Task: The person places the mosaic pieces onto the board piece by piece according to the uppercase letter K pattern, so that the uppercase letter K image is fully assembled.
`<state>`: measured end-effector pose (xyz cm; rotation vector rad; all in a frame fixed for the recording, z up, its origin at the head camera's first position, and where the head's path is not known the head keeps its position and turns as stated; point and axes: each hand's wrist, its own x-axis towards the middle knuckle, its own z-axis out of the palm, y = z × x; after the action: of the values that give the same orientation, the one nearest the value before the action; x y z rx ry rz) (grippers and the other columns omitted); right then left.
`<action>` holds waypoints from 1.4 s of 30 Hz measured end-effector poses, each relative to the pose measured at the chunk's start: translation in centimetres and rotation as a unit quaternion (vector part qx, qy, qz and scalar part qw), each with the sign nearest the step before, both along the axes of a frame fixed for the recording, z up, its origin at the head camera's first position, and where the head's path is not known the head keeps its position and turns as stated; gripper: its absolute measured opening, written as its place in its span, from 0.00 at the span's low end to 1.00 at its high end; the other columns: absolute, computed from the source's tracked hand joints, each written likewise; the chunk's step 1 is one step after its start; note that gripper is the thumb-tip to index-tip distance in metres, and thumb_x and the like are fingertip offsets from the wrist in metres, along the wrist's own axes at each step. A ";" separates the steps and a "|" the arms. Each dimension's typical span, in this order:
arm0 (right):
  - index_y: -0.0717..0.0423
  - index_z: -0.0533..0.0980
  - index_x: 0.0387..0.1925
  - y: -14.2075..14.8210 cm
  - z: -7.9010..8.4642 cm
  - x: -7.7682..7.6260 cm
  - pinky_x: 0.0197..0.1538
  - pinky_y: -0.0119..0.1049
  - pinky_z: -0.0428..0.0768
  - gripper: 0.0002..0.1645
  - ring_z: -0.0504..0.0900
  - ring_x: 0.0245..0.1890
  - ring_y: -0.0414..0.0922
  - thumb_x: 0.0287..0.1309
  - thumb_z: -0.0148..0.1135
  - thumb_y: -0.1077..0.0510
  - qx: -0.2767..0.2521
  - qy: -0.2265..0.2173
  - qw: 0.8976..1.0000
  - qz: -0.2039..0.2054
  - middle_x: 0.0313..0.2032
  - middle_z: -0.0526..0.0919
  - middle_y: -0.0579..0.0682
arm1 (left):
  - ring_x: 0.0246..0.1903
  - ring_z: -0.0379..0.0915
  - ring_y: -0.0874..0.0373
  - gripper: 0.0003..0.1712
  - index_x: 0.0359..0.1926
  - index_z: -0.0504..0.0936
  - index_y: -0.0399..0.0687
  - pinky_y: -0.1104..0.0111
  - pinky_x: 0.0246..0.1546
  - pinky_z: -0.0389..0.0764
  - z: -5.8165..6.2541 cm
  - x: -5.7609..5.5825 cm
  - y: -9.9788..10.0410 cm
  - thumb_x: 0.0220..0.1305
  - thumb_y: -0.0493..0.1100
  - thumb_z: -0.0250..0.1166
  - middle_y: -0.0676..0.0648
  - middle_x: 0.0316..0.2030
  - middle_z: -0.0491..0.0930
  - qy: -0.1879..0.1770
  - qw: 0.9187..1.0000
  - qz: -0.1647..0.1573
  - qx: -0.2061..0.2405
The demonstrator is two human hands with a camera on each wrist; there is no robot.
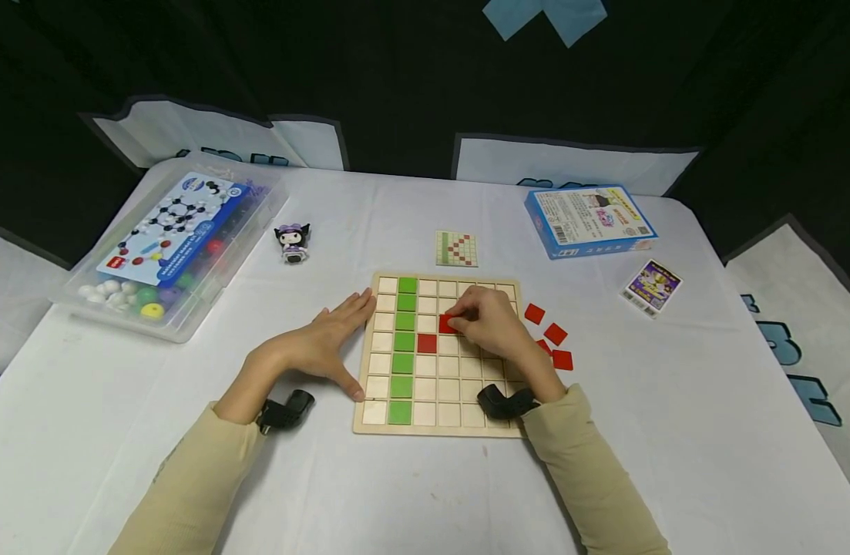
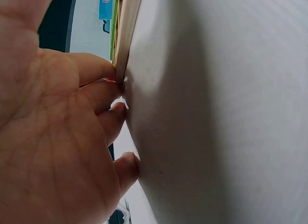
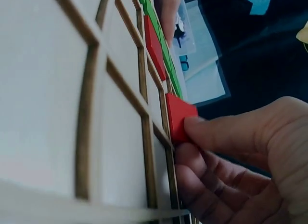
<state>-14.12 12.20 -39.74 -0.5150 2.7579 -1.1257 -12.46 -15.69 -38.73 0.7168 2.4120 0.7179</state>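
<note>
A wooden grid board [image 1: 438, 432] lies on the table, with green square tiles [image 1: 404, 341] down its second column from the left. One red square tile [image 1: 427, 344] sits in a cell just right of the green column. My right hand [image 1: 492, 320] pinches another red tile [image 3: 175, 115] between thumb and fingers, tilted over the cell diagonally up and right of the first. My left hand [image 1: 324, 339] spreads along the board's left edge, fingertips at the upper part and thumb lower down. In the left wrist view its fingers [image 2: 103, 91] touch the board's side.
Several loose red tiles [image 1: 555, 334] lie right of the board. Behind it is a small pattern card [image 1: 456, 249]. A clear case of colored balls [image 1: 182, 320] and a small figurine [image 1: 293, 243] stand left; a blue box [image 1: 591, 221] and purple card [image 1: 652, 287] lie right.
</note>
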 end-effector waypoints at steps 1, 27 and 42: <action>0.61 0.86 0.34 -0.1 0.0 0.0 0.36 0.33 0.74 0.06 0.78 0.32 0.46 0.54 0.65 0.65 0.002 0.006 1.000 0.000 0.34 0.83 0.54 | 0.75 0.25 0.41 0.78 0.75 0.38 0.35 0.36 0.69 0.37 0.0 0.0 0.0 0.33 0.56 0.81 0.37 0.76 0.31 0.001 1.000 0.000 0.000; 0.64 0.81 0.38 4.4 -0.2 -1.2 0.31 0.28 0.75 0.08 0.77 0.27 0.43 0.56 0.65 0.65 -0.133 -0.015 0.990 -0.037 0.29 0.81 0.57 | 0.75 0.25 0.41 0.79 0.75 0.38 0.36 0.36 0.69 0.37 -0.2 0.0 0.0 0.33 0.57 0.81 0.38 0.76 0.31 0.002 1.000 0.002 -0.003; 0.66 0.81 0.40 9.0 -0.6 -1.6 0.26 0.26 0.75 0.12 0.77 0.26 0.37 0.54 0.66 0.63 -0.086 -0.010 0.991 -0.104 0.32 0.82 0.61 | 0.75 0.25 0.41 0.79 0.75 0.38 0.35 0.35 0.69 0.36 0.0 0.1 0.1 0.32 0.56 0.82 0.37 0.76 0.31 -0.002 1.000 0.003 0.005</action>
<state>-15.70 21.19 -40.34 -0.2335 2.7617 -1.4149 -12.39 -15.63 -38.72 0.7114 2.4094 0.7345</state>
